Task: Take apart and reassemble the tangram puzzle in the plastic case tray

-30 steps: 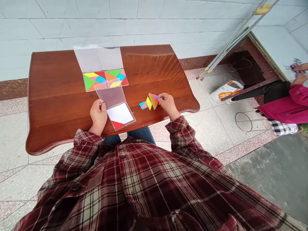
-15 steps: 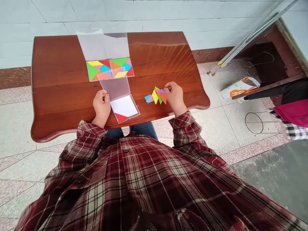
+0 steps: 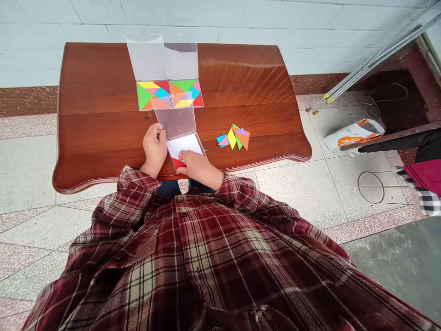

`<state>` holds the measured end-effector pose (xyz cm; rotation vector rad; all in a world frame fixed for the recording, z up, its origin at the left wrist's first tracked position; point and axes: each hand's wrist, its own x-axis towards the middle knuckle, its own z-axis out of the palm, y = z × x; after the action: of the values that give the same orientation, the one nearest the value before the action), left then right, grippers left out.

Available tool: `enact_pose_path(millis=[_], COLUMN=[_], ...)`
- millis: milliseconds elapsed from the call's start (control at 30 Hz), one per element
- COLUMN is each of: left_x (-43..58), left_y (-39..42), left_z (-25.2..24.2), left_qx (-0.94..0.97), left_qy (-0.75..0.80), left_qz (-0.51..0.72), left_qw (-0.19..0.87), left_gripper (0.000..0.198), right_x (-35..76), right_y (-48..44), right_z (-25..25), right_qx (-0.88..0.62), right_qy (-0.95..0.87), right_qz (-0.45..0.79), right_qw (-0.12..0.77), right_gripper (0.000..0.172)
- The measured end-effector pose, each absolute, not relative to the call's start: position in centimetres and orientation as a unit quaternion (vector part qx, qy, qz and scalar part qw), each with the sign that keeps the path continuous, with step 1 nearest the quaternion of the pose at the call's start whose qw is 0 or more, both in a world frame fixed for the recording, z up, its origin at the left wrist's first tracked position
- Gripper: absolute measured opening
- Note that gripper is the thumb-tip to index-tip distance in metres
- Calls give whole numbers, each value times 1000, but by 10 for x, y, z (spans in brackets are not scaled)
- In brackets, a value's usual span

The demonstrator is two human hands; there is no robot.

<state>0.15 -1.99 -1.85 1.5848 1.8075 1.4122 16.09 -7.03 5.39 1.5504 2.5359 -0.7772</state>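
Note:
A small tangram case [image 3: 195, 138] lies open near the table's front edge, its clear lid [image 3: 175, 117] raised and its base showing white. My left hand [image 3: 154, 146] is closed on the left edge of that lid, thumb and fingers pinching it. Inside the case, at the front left corner, sits a red triangle tangram piece [image 3: 176, 163]. My right hand [image 3: 198, 168] reaches over the case with thumb and forefinger on this piece, covering part of it. To the right lies a loose heap of tangram pieces [image 3: 232, 139] in blue, pink, yellow, green, orange and purple, touched by neither hand.
Two filled tangram cases [image 3: 153, 95] with raised clear lids stand side by side behind, on the wooden table [image 3: 99, 124]. A pale wall [image 3: 241, 27] rises at the back. Crutches [image 3: 330, 94], a white and orange bag [image 3: 354, 134] and another person's leg [image 3: 392, 141] are to the right.
My right hand has moved left from the loose pieces to the red triangle in the case. My left hand stays on the lid. The whole view has shifted slightly.

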Motion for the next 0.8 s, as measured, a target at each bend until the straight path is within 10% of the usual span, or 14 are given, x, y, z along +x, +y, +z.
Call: enact_pose_path(millis=[800], left_x=[3], left_y=[-24], left_z=[-8], left_qx=[542], left_qy=[667], left_qz=[476], left_qw=[186], left_gripper=[11], right_x=[156], right_y=[-66], right_z=[62], right_qx=[484], right_qy=[821], right_qz=[-300], right_qw=[24], right_gripper=[13])
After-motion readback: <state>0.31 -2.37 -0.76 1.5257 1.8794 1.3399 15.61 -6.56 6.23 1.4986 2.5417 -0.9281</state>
